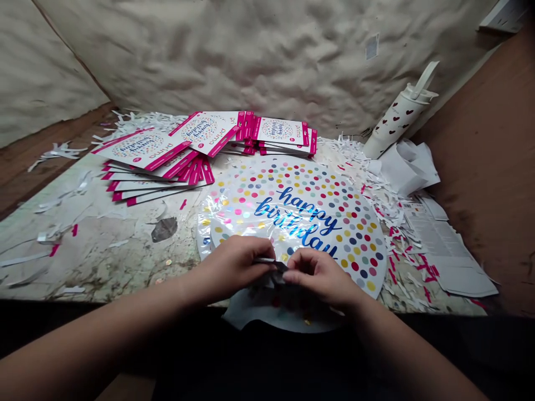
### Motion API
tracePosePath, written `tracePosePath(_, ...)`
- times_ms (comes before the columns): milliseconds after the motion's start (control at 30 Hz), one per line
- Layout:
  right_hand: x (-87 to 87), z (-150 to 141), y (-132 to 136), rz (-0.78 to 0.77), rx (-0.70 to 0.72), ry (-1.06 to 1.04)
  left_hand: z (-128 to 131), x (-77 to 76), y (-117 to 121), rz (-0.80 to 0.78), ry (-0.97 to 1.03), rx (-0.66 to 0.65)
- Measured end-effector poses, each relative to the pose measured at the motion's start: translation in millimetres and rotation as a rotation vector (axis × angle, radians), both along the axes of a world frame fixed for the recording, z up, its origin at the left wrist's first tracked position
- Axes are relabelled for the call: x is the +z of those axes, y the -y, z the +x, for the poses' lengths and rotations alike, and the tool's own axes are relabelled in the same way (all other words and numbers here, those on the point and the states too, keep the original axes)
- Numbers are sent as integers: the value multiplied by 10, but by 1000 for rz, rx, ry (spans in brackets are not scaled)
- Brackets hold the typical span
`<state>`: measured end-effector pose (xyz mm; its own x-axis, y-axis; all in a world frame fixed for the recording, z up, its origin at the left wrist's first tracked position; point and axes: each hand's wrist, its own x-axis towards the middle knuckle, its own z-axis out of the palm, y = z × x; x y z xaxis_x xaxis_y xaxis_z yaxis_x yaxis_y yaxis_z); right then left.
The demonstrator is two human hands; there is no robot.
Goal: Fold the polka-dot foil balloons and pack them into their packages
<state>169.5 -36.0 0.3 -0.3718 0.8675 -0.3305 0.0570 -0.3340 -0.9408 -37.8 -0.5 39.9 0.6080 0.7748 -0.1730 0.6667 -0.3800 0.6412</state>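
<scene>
Both left hand (234, 268) and right hand (321, 277) seemingly pinch dark film (271, 266) on a balloon (301, 211), on a littered table (96, 250) by padded walls (209, 55).

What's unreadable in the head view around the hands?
Head view:
The dark piece between the left hand and right hand: mostly hidden by the fingers, so its kind is unclear.
Lower part of the foil balloon: lettering hidden by both hands.
Printed sheets at right: text too small to read.
White object at top right: cut off by the frame edge.
</scene>
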Motion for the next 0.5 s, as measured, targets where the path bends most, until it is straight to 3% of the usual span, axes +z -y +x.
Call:
tracePosePath(67,-63,-8,-16,24,-101,-89,-93,-149,82,126,77,12)
tracePosePath(167,-164,-2,-41,28,-413,-275,-325,-331,212,431,150,12)
tracePosePath(267,-215,20,-54,-18,-615,-370,-568,-337,297,619,92,-78)
tracePosePath(333,-210,33,-52,-63,-651,-408,-658,-231,321,579,43,-92)
tracePosePath(433,-166,36,-34,-40,-638,-412,-652,-34,324,322,75,-189)
tracePosePath(500,-135,28,-14,16,-608,-383,-597,25,310,301,139,-211)
